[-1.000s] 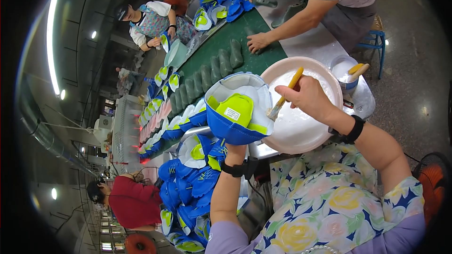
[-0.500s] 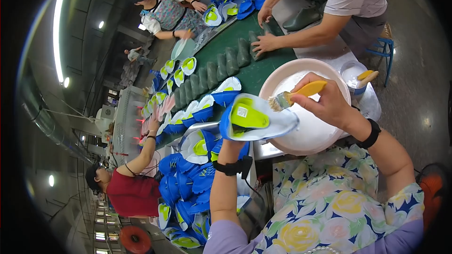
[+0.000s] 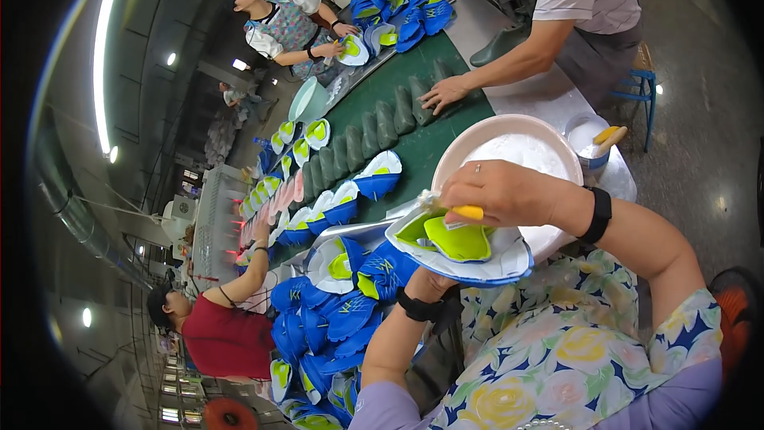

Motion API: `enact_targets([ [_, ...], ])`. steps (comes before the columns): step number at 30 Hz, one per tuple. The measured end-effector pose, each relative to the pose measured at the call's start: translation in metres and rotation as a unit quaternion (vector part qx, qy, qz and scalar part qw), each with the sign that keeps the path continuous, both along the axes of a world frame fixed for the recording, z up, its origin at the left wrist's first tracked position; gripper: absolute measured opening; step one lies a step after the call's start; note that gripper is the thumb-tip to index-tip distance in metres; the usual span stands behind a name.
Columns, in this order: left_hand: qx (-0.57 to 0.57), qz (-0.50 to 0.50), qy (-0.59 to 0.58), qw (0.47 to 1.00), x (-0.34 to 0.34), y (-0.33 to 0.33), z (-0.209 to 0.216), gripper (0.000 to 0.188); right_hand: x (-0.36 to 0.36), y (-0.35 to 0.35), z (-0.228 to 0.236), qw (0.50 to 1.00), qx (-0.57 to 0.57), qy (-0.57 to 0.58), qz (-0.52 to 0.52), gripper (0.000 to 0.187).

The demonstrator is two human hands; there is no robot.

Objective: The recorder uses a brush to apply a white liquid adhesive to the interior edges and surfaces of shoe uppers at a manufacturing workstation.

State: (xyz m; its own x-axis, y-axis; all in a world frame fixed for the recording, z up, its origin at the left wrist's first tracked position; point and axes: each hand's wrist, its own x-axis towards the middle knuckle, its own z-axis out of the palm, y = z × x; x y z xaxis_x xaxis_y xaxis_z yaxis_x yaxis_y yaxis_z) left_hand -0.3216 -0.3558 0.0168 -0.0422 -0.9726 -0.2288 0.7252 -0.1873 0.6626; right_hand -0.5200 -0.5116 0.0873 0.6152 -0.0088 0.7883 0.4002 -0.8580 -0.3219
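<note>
My left hand is closed under a blue shoe upper with a lime tongue and white lining, holding it tilted with its inside facing up. The hand's fingers are mostly hidden beneath the upper. Over it, my right hand grips a paintbrush by its yellow handle. The bristles are at the upper's far left edge; whether they touch it I cannot tell. Just beyond my right hand stands a pink basin holding white liquid.
A pile of blue uppers lies to my left. Grey shoe lasts and more uppers line the green belt. A clear tub with a yellow-handled brush stands right of the basin. Co-workers sit across and to the left.
The upper has turned and come nearer and to the right. My right hand has moved left with the brush, over the upper. A co-worker's hand has left the lasts.
</note>
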Motion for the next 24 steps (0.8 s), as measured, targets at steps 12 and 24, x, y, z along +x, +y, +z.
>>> enact_targets([
  [12,0.006,0.081,-0.103,0.991,0.003,0.001,0.006,0.051,-0.019,-0.032,0.001,0.927,0.238,0.269,-0.105,0.025],
  [24,-0.034,0.138,-0.098,0.985,0.002,0.0,0.027,0.045,-0.024,-0.012,-0.022,0.996,0.027,0.045,-0.068,0.018],
])
